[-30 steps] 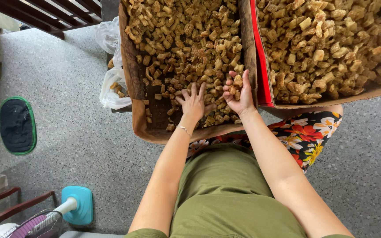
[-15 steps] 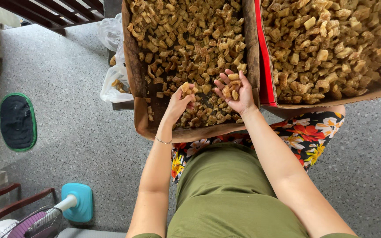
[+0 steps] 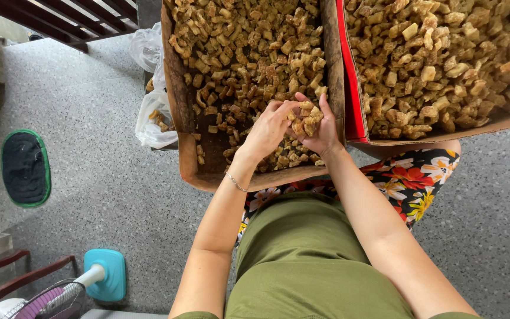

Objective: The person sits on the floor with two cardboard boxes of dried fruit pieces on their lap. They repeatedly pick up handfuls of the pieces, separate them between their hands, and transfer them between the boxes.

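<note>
over the left cardboard box [image 3: 191,159], right hand [image 3: 320,133] cupped in a grip on brown chunks [image 3: 306,118]; left hand [image 3: 267,129] pinching some

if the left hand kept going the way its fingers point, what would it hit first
Probably the handful of brown chunks cupped in the right hand: the left hand points right at it and already seems to touch. Depth is hard to judge.
</note>
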